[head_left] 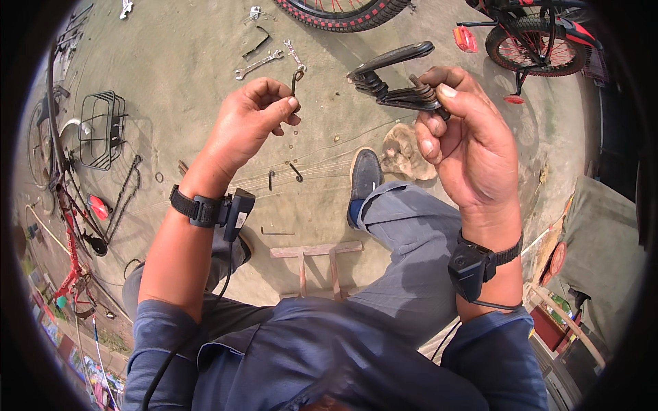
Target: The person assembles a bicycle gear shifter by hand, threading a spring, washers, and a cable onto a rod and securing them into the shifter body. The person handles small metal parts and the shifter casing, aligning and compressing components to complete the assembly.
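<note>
My left hand (257, 113) is closed in a pinch on a small dark metal hook (295, 81), whose curled end stands up above the fingertips. To its right, my right hand (473, 127) grips a dark spring assembly (394, 85) of coiled and looped metal rods, with the thumb and fingers at its right end. The long looped arm of that assembly points up and right, clear of the hand. The two hands are apart, raised above the ground. Below them, two small hooked rods (295, 172) lie on the ground.
Wrenches (259, 65) lie on the ground beyond my left hand. A black wire basket (103, 130) and a chain (125, 198) are at the left. Bicycle wheels (343, 15) stand at the far side. Near my shoe (367, 178) lies a crumpled tan cloth (404, 152); a low wooden stool (315, 251) is between my legs.
</note>
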`<state>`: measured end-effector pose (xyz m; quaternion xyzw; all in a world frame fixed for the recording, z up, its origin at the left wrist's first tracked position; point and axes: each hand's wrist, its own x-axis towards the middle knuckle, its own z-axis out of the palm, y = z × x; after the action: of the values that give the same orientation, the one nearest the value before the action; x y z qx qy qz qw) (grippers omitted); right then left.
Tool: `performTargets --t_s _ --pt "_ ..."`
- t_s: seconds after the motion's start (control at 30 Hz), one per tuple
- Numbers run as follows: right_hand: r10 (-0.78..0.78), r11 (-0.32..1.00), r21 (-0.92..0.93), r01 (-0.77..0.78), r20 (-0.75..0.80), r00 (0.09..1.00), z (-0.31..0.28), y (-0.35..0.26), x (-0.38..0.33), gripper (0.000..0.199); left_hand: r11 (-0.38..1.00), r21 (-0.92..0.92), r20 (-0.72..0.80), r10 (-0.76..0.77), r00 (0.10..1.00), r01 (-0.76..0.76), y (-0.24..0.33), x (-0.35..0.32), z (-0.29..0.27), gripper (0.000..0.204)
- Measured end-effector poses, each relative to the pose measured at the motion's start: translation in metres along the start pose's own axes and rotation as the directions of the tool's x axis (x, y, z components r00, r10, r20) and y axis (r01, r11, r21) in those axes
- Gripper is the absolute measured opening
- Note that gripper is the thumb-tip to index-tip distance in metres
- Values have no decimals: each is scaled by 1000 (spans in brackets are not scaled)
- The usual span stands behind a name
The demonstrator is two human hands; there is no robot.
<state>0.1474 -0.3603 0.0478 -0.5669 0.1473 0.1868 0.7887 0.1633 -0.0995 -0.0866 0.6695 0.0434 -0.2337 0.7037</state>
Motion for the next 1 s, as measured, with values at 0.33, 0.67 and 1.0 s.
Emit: performTargets --t_s 0.33,0.67,1.0 --pt "44 998 41 -50 148 988 40 22 -30 16 905 276 -129 369 920 -324 78 -121 35 11" --pt "103 995 -11 -103 192 976 58 36 -31 20 894 340 -201 373 906 -292 65 -132 36 12" --pt "109 994 -23 -106 197 974 61 36 -30 21 981 -22 -199 186 962 -194 65 -133 33 16"
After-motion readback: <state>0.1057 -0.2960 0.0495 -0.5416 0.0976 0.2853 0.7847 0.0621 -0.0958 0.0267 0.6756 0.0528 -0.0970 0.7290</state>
